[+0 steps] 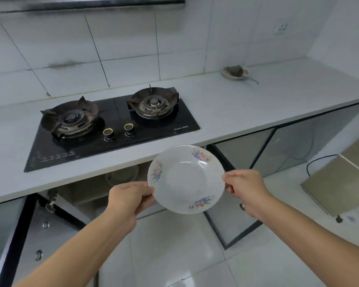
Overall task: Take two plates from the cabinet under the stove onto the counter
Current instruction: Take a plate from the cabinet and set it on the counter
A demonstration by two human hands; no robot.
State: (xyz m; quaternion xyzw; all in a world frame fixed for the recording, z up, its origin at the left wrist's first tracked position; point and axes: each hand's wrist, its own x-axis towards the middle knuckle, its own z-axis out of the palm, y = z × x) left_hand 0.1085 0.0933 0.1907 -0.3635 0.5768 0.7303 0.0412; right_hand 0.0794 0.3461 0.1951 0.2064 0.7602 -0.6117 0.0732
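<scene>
Both hands pinch plate [186, 179]: left hand [129, 196] at 9 o'clock rim, right hand [246, 188] at 3. Plate's below counter [247, 104] edge; lift level, clear edge, land right of stove [112, 127].
</scene>
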